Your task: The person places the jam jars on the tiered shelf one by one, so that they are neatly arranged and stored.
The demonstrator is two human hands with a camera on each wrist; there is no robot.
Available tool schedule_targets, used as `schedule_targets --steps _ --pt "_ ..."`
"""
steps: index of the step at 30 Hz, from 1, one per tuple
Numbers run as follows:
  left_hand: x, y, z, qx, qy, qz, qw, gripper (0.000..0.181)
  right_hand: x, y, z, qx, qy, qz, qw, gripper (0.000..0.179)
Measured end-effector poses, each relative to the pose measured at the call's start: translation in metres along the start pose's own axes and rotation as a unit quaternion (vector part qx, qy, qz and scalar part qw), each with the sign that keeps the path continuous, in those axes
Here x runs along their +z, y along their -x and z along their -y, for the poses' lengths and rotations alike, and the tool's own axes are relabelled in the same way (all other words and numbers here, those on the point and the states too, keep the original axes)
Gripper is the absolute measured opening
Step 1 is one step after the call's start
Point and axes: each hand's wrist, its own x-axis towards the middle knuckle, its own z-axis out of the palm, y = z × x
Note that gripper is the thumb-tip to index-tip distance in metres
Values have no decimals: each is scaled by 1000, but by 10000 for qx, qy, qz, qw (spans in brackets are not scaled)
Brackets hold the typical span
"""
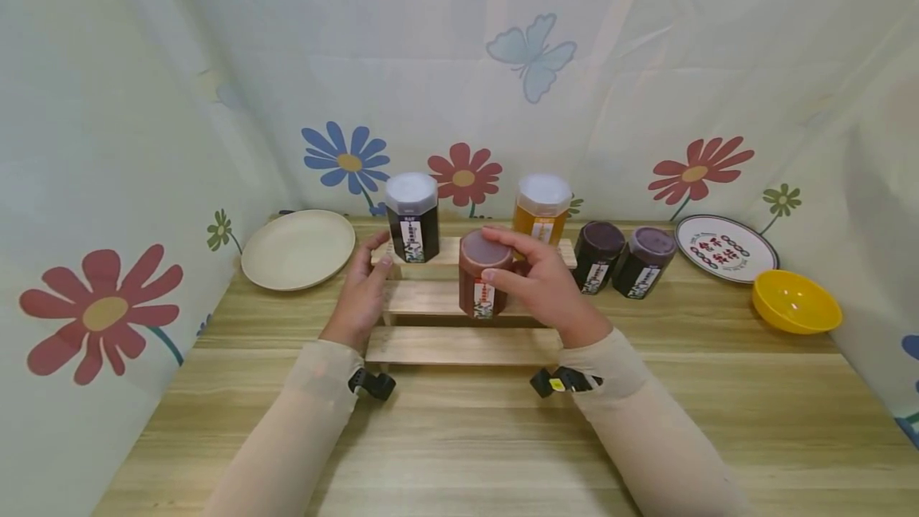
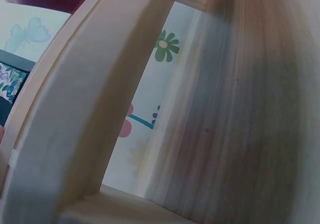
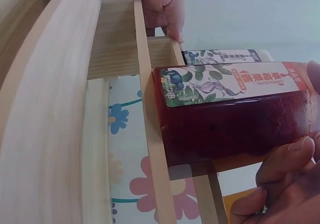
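My right hand [image 1: 549, 286] holds a hexagonal jar of dark red jam [image 1: 474, 291] near its lid, fingers and thumb around the upper part. The jar is upright, its base right at the middle step of a three-step wooden rack [image 1: 463, 345]. In the right wrist view the jam jar [image 3: 225, 119] shows its label, with fingertips [image 3: 287, 159] on its side near the lid end. My left hand [image 1: 361, 294] grips the left end of the rack's top step. Beside it on that step stands a dark jar with a white lid [image 1: 412, 218].
An amber jar [image 1: 542, 210] stands on the top step's right part. Two dark jars [image 1: 599, 254] are on the table right of the rack. A cream plate [image 1: 297, 250] lies far left; a patterned plate [image 1: 725, 248] and a yellow bowl [image 1: 797, 303] are at the right.
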Motion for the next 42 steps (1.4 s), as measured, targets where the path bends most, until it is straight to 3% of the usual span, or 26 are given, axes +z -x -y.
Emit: schedule_targets --steps 15,24,30,34,42 --pt "-1 0 1 -49 -30 -12 10000 50 11 -3 -5 -176 -398 26 9990 59" --pt "-2 0 0 -89 -83 2 9999 50 14 -3 -3 -86 -315 117 9994 65" --pt "0 0 0 -120 -106 14 9999 48 9 4 7 -132 592 -288 9977 72" --pt "0 0 0 -108 -99 -11 9999 48 1 12 24 -279 815 -600 9945 68" --pt "0 0 -1 -106 -94 11 9999 49 -50 34 57 -419 1184 -1442 9815 41"
